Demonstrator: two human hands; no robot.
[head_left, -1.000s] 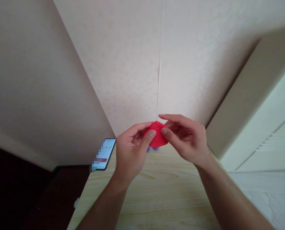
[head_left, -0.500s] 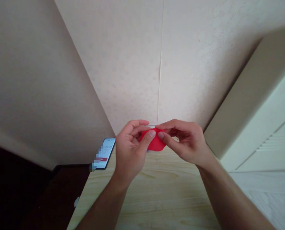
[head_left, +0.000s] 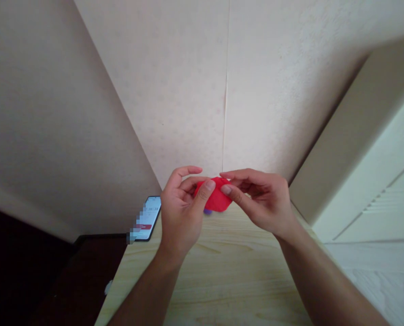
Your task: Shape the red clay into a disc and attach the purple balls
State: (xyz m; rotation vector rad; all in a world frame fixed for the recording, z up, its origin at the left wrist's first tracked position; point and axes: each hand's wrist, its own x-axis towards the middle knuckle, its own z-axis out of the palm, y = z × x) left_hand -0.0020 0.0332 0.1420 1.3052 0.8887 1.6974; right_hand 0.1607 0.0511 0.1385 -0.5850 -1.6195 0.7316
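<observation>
A small folded red piece [head_left: 216, 200], paper or thin sheet, is held up above the far end of a light wooden table [head_left: 222, 276]. My left hand [head_left: 179, 215] pinches its left side between thumb and fingers, the index finger lifted. My right hand [head_left: 259, 201] pinches its right upper edge with thumb and fingertips. A bit of something purple [head_left: 207, 211] shows just under the red piece; I cannot make out what it is.
A phone [head_left: 147, 219] with a lit screen leans at the table's far left corner against the wall. Beige walls [head_left: 188, 90] meet behind the table. A pale cabinet [head_left: 374, 181] stands to the right. Dark floor lies to the left.
Both hands have shifted slightly left and kept working the red piece; its top was pressed down and my left index finger has lifted off it.
</observation>
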